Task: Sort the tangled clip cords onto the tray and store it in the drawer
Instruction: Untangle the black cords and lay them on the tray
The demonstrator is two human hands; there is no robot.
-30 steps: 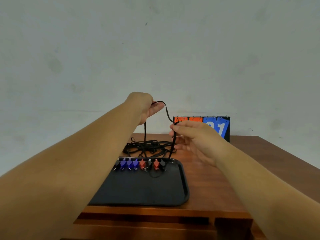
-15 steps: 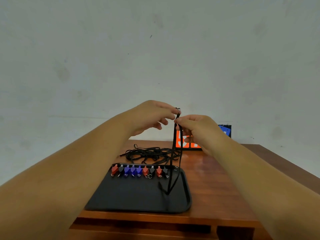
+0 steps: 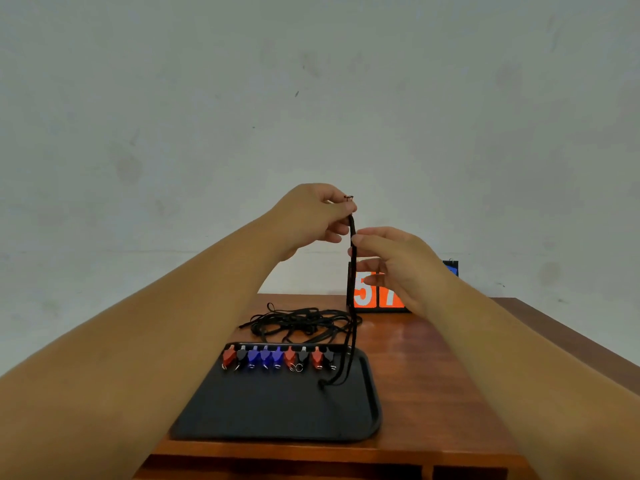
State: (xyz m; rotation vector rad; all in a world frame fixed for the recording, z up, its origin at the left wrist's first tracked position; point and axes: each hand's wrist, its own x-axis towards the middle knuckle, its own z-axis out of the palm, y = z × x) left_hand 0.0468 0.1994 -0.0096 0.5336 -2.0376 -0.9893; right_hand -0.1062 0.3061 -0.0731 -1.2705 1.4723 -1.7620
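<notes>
**Cord pinched above the tray**

At frame centre the left hand (image 3: 311,216) pinched the top of a black braided cord (image 3: 352,227) between thumb and forefinger, with a small metal ring showing above the fingertips. Just below, the right hand (image 3: 391,261) pinched the same cord, its other fingers loosely spread. The doubled cord hung straight down, its end resting on the right part of the matte black, round-cornered tray (image 3: 277,410). Red, blue and black clips (image 3: 277,356) lined the tray's far rim. A loose tangle (image 3: 301,320) lay behind it on the glossy wooden table (image 3: 433,375). Wood showed right of the tray, and a number card (image 3: 377,296) stood at the table's far edge.
</notes>
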